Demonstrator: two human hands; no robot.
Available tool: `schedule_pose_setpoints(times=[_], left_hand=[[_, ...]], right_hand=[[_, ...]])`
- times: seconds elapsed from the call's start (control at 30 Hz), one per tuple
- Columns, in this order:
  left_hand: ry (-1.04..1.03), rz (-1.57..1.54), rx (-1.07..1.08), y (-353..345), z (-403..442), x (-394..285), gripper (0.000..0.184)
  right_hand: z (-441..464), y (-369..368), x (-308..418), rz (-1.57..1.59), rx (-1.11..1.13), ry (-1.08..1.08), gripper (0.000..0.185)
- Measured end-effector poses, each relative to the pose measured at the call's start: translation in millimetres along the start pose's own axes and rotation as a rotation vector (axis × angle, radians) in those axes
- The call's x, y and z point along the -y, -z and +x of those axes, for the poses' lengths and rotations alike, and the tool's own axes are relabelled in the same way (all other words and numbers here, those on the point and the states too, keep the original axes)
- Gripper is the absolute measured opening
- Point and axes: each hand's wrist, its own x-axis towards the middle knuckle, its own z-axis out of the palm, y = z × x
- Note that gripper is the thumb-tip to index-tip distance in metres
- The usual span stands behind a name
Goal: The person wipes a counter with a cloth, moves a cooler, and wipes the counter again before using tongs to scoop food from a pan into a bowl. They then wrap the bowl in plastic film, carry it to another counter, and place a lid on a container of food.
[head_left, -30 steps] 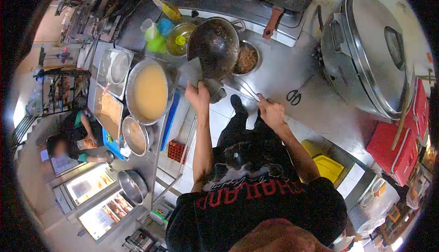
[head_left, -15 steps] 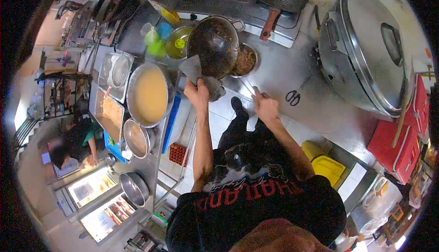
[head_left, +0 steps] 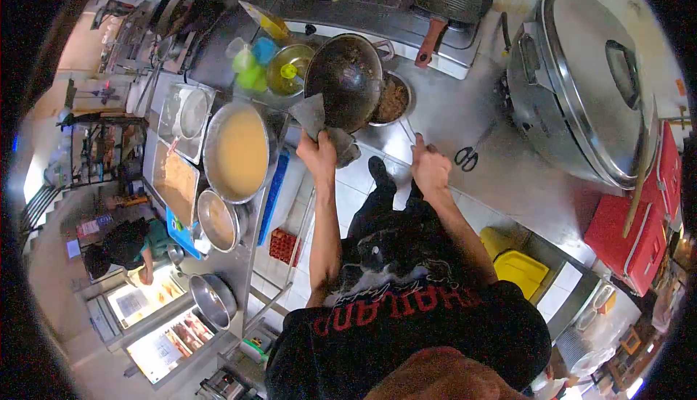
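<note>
Brown food point(head_left: 392, 101) in metal bowl point(head_left: 409, 102)

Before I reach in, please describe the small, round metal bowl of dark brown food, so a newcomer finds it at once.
On the shiny steel counter, find the large, dark, round wok. Just right of it sits the bowl; unlike the round yellowish bowl left of the wok, it holds dark brown food.
</note>
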Motion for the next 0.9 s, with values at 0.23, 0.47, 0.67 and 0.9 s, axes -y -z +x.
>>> schedule_pose_setpoints(times=[0.23, 0.47, 0.67, 0.9], left_hand=[[0.057, -0.038, 0.031, 2, -4, 7, 0.026], [0.068, -0.125, 0.034, 7, -6, 16, 0.026], [0.256, -0.307, 0.02, 7, -5, 33, 0.021], [0.444, -0.602, -0.054, 2, -8, 34, 0.019]], right_hand=[[8, 10, 16, 0.02, 0.0, -0.004, 0.033], [-21, -8, -19, 0.002, 0.091, -0.131, 0.039], [-11, 7, -12, 0.103, 0.07, -0.143, 0.041], [-38, -13, -25, 0.08, -0.018, 0.012, 0.043]])
